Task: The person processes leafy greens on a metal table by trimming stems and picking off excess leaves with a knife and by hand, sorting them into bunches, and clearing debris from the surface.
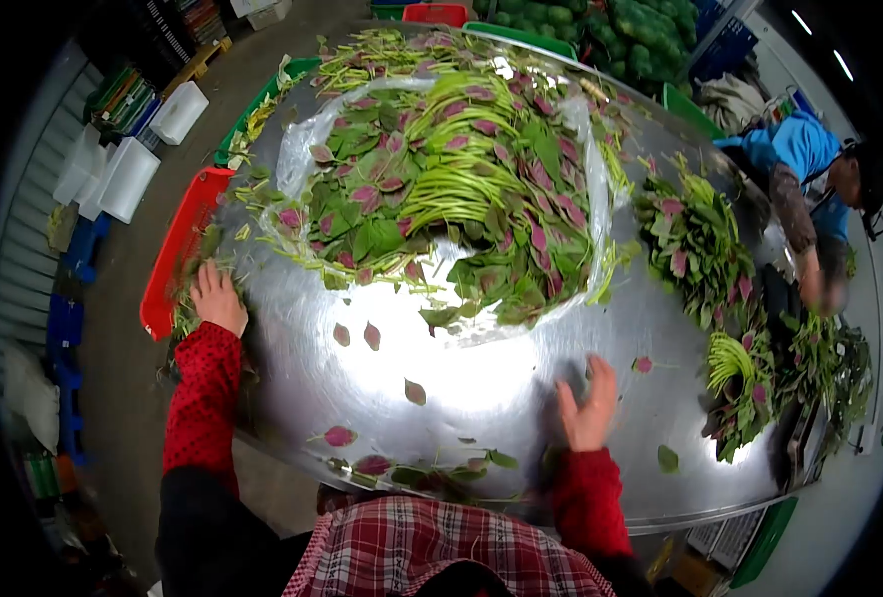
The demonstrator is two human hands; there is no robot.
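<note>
My left hand (220,300) is at the table's left edge beside a red plastic basket (175,261). Its fingers are stretched out over some loose leaves and stems. Over the bare middle of the shiny metal table (302,398) is my right hand (589,406), thumb and fingers apart with nothing between them. Ahead of both hands lies a large heap of red-and-green amaranth (461,189), its pale stems bundled in the centre, on clear plastic sheeting (307,149). Loose leaves (415,391) are scattered on the metal in front of me.
At the right, a person in a blue vest (798,149) reaches toward more amaranth bunches (695,239). Green bins (521,40) and netted round green vegetables (651,40) stand beyond the table. White foam boxes (128,179) are on the floor at left.
</note>
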